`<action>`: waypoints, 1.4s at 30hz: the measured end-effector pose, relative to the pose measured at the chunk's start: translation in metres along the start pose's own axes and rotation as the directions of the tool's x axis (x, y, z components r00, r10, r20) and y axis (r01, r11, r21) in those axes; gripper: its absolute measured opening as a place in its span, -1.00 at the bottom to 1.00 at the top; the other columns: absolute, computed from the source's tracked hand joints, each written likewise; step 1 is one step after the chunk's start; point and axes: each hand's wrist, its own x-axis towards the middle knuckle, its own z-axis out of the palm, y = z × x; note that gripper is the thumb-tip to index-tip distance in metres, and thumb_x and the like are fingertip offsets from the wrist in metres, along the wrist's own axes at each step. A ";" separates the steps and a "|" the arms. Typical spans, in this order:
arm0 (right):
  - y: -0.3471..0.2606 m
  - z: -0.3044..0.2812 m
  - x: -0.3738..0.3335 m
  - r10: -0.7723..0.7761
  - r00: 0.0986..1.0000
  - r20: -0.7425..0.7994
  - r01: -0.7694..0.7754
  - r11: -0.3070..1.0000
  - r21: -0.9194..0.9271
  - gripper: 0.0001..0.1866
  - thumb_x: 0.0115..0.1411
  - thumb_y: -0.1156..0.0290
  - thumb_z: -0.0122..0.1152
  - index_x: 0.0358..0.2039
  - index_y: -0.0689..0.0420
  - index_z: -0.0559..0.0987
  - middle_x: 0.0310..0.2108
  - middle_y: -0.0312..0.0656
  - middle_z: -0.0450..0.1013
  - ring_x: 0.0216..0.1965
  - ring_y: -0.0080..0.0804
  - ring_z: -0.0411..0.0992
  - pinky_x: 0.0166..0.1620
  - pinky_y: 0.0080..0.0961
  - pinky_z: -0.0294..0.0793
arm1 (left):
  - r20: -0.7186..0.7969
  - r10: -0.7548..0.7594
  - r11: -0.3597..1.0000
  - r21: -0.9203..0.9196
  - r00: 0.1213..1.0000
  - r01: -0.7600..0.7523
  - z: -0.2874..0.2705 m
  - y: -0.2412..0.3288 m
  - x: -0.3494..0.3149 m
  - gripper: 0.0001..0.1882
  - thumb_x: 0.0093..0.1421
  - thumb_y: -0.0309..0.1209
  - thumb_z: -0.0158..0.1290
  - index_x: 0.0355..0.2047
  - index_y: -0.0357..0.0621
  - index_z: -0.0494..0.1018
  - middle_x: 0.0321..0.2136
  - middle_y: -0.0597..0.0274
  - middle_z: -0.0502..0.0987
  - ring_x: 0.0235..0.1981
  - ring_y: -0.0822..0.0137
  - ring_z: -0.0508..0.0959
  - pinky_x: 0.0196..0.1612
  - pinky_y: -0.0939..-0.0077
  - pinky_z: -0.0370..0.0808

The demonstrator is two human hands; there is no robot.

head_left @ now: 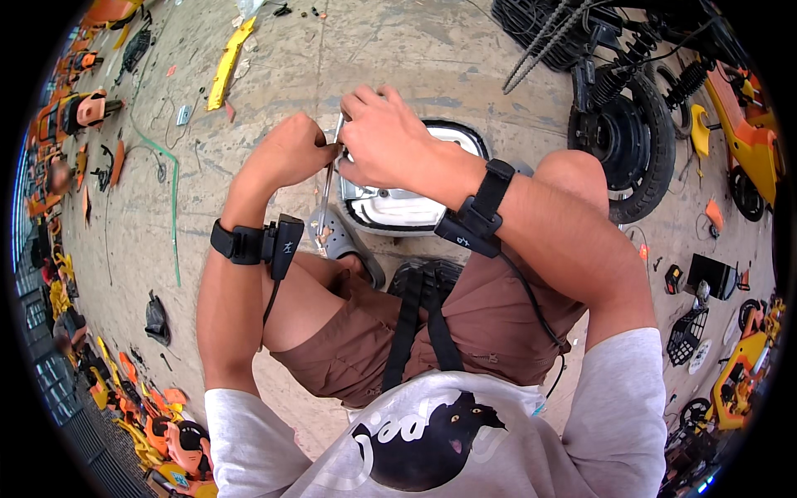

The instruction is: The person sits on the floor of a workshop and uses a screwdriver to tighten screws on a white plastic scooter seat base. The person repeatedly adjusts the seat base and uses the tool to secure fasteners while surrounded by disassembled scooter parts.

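My left hand (286, 151) is closed, its thumb and fingers pinched on a thin metal rod (325, 197) that slants down toward my foot. Beside it, my right hand (386, 137) has its fingers curled round the upper part of what looks like the same rod; the grip is partly hidden. Under and to the right of this hand lies a rounded white piece with a black rim (398, 214), which looks like the underside of a seat. My grey clog (353, 249) is just below the rod. Black straps with small boxes are on both wrists.
A black wheel (623, 145) with springs and a chain stands at the far right. On the floor lie a yellow strip (230, 65), a green cord (175, 212) and a black bag (157, 319). Orange and yellow scooter parts (178, 440) crowd the left and right sides.
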 end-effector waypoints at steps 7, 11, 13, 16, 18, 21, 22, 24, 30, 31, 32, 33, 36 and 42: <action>-0.010 -0.014 0.002 0.056 0.949 0.309 -0.080 0.995 0.064 -0.37 0.03 -0.18 0.19 -0.53 0.29 0.65 -0.40 0.01 0.52 -0.19 -0.09 0.45 -0.09 -0.19 0.35 | 0.038 0.028 0.992 -0.126 0.999 -0.023 0.005 -0.008 0.001 -0.67 0.02 -0.31 0.12 -0.59 -0.45 0.52 -0.69 -0.28 0.41 -0.61 -0.17 0.46 -0.45 0.16 0.44; -0.007 -0.006 -0.001 0.051 0.947 0.316 -0.085 0.992 0.094 -0.39 0.01 -0.14 0.20 -0.52 0.30 0.64 -0.44 0.00 0.52 -0.22 -0.07 0.47 -0.09 -0.17 0.35 | 0.073 0.027 0.990 -0.139 0.997 -0.017 -0.001 -0.001 0.001 -0.70 0.02 -0.33 0.13 -0.55 -0.43 0.54 -0.69 -0.24 0.43 -0.65 -0.06 0.46 -0.47 0.22 0.43; -0.008 -0.006 -0.001 0.046 0.944 0.325 -0.085 0.991 0.105 -0.44 -0.01 -0.07 0.22 -0.51 0.31 0.63 -0.44 0.00 0.52 -0.23 -0.06 0.46 -0.10 -0.16 0.36 | 0.059 0.051 0.985 -0.165 0.997 -0.040 -0.002 -0.001 0.000 -0.72 0.00 -0.35 0.15 -0.53 -0.43 0.55 -0.67 -0.21 0.45 -0.66 -0.01 0.46 -0.47 0.25 0.43; -0.009 -0.010 0.000 0.043 0.933 0.357 -0.090 0.989 0.114 -0.58 -0.04 0.10 0.22 -0.51 0.30 0.63 -0.43 -0.01 0.52 -0.23 -0.08 0.46 -0.10 -0.17 0.35 | 0.050 0.081 0.980 -0.188 0.995 -0.070 -0.001 -0.007 0.000 -0.73 -0.05 -0.35 0.21 -0.51 -0.40 0.56 -0.64 -0.18 0.50 -0.64 0.03 0.49 -0.46 0.26 0.44; -0.008 -0.006 -0.001 0.027 0.946 0.322 -0.063 0.993 0.101 -0.69 -0.04 0.24 0.20 -0.51 0.28 0.63 -0.42 -0.03 0.52 -0.22 -0.10 0.46 -0.08 -0.18 0.34 | 0.050 0.085 0.984 -0.161 0.995 -0.076 0.000 -0.007 -0.001 -0.71 -0.09 -0.34 0.24 -0.50 -0.39 0.57 -0.62 -0.16 0.52 -0.62 0.06 0.51 -0.45 0.28 0.45; -0.005 0.003 -0.003 -0.006 0.977 0.213 -0.006 0.998 0.055 -0.83 -0.03 0.40 0.17 -0.50 0.23 0.64 -0.41 -0.07 0.51 -0.19 -0.14 0.45 -0.05 -0.19 0.31 | 0.006 0.094 0.991 -0.099 0.996 -0.093 0.001 -0.004 -0.001 -0.67 -0.12 -0.30 0.27 -0.48 -0.39 0.58 -0.57 -0.15 0.55 -0.56 0.07 0.55 -0.41 0.31 0.48; -0.004 0.004 -0.003 -0.010 0.980 0.200 0.000 0.999 0.046 -0.86 -0.03 0.44 0.16 -0.50 0.22 0.64 -0.40 -0.08 0.51 -0.17 -0.16 0.44 -0.03 -0.20 0.31 | -0.017 0.099 0.992 -0.075 0.995 -0.100 0.002 -0.003 -0.001 -0.66 -0.13 -0.29 0.28 -0.47 -0.39 0.58 -0.55 -0.15 0.56 -0.54 0.07 0.56 -0.40 0.32 0.48; -0.002 0.003 -0.004 -0.020 0.985 0.172 0.015 0.999 0.033 -0.88 -0.03 0.49 0.16 -0.49 0.21 0.64 -0.37 -0.10 0.51 -0.12 -0.19 0.42 0.00 -0.19 0.30 | 0.032 0.079 0.995 -0.070 0.996 -0.077 -0.003 0.009 -0.004 -0.64 -0.13 -0.28 0.29 -0.45 -0.40 0.57 -0.53 -0.15 0.56 -0.51 0.06 0.57 -0.38 0.33 0.49; 0.001 0.011 -0.007 -0.041 0.997 0.059 0.040 0.999 0.017 -0.82 -0.04 0.44 0.26 -0.39 0.20 0.65 -0.17 -0.09 0.47 -0.02 -0.20 0.37 0.02 -0.21 0.33 | 0.106 0.040 0.997 -0.065 0.994 -0.033 -0.005 0.009 -0.003 -0.62 -0.12 -0.25 0.31 -0.42 -0.37 0.58 -0.53 -0.16 0.56 -0.50 0.05 0.57 -0.36 0.31 0.49; 0.001 0.014 -0.007 -0.031 0.999 0.044 0.029 0.999 0.026 -0.80 -0.04 0.40 0.28 -0.37 0.20 0.65 -0.15 -0.08 0.45 -0.02 -0.19 0.37 0.01 -0.23 0.34 | 0.095 0.031 0.997 -0.077 0.995 -0.024 -0.006 0.010 -0.004 -0.62 -0.12 -0.25 0.30 -0.42 -0.37 0.59 -0.53 -0.16 0.56 -0.50 0.05 0.57 -0.36 0.31 0.49; 0.000 0.014 -0.006 -0.022 0.999 0.029 0.021 0.999 0.035 -0.77 -0.03 0.37 0.31 -0.34 0.20 0.65 -0.12 -0.07 0.44 -0.02 -0.19 0.37 0.00 -0.25 0.35 | 0.082 0.027 0.997 -0.074 0.996 -0.021 -0.008 0.009 -0.004 -0.62 -0.11 -0.25 0.30 -0.42 -0.37 0.59 -0.53 -0.17 0.56 -0.51 0.04 0.57 -0.36 0.31 0.49; 0.000 0.014 -0.007 -0.013 1.000 0.026 0.012 0.999 0.032 -0.74 -0.03 0.34 0.32 -0.33 0.20 0.65 -0.12 -0.07 0.44 -0.01 -0.18 0.37 -0.02 -0.26 0.37 | 0.068 0.023 0.997 -0.072 0.997 -0.018 -0.009 0.009 -0.005 -0.62 -0.10 -0.25 0.29 -0.41 -0.37 0.59 -0.53 -0.17 0.56 -0.51 0.04 0.57 -0.36 0.30 0.49; -0.002 0.008 -0.006 0.033 0.999 0.042 -0.034 0.999 0.033 -0.68 -0.02 0.25 0.36 -0.31 0.19 0.63 -0.11 -0.05 0.43 0.00 -0.19 0.37 -0.05 -0.28 0.39 | 0.081 0.025 0.995 -0.096 0.996 -0.018 -0.010 0.006 -0.004 -0.65 -0.05 -0.26 0.26 -0.40 -0.36 0.60 -0.54 -0.18 0.56 -0.52 0.03 0.55 -0.35 0.29 0.49; -0.002 0.004 -0.003 0.103 0.987 0.125 -0.113 0.990 0.079 -0.76 0.05 0.30 0.29 -0.38 0.22 0.62 -0.25 0.00 0.47 -0.15 -0.09 0.46 -0.16 -0.20 0.45 | 0.102 0.101 0.986 -0.141 0.990 -0.086 -0.002 0.001 -0.001 -0.73 0.00 -0.36 0.18 -0.41 -0.38 0.59 -0.53 -0.20 0.54 -0.54 -0.01 0.53 -0.35 0.28 0.48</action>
